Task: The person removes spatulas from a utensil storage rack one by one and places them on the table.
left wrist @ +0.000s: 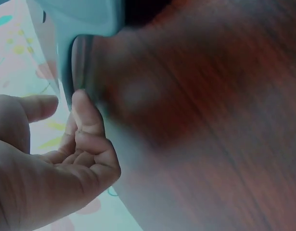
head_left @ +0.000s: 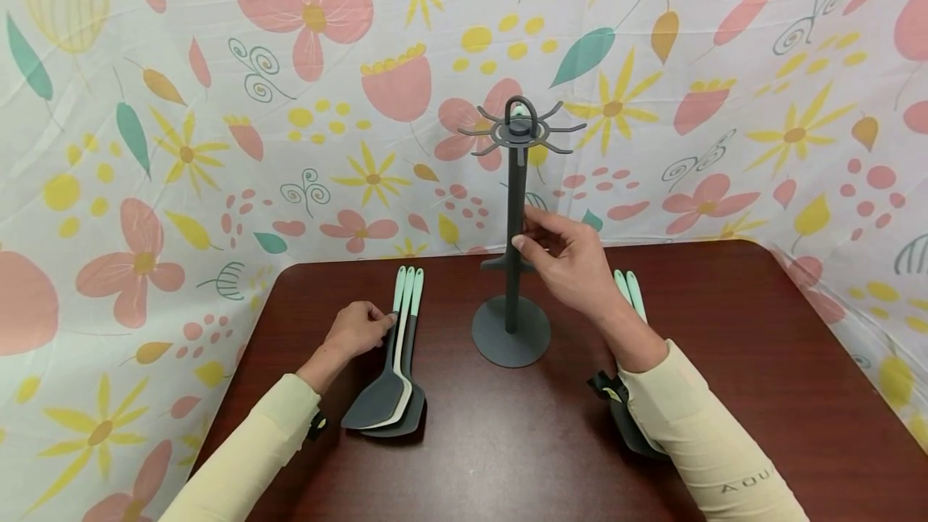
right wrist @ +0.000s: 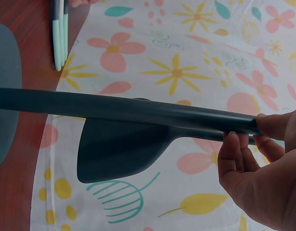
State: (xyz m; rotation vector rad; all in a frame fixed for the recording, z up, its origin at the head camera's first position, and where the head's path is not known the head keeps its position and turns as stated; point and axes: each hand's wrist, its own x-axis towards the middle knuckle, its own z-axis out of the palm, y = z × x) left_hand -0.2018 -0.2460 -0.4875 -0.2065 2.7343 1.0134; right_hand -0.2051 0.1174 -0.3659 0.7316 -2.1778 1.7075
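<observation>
A dark grey utensil stand [head_left: 513,184] rises from a round base [head_left: 511,333] at the middle of the brown table [head_left: 739,329], its top ring of hooks [head_left: 519,132] bare. My right hand [head_left: 524,232] pinches the stand's pole at mid height; the right wrist view shows my thumb and fingers [right wrist: 244,144] closed round the pole [right wrist: 128,109] beside a fin-shaped tab [right wrist: 119,154]. Three stacked spatulas [head_left: 400,361] with mint handles lie left of the stand. My left hand [head_left: 380,319] rests beside them, its index fingertip [left wrist: 83,108] touching a handle [left wrist: 78,62], thumb apart.
Two more mint-handled utensils [head_left: 629,290] lie right of the stand, their dark heads [head_left: 632,430] partly hidden under my right forearm. A flowered cloth [head_left: 217,103] covers the wall behind and hangs round the table's edges. The left wrist view is blurred.
</observation>
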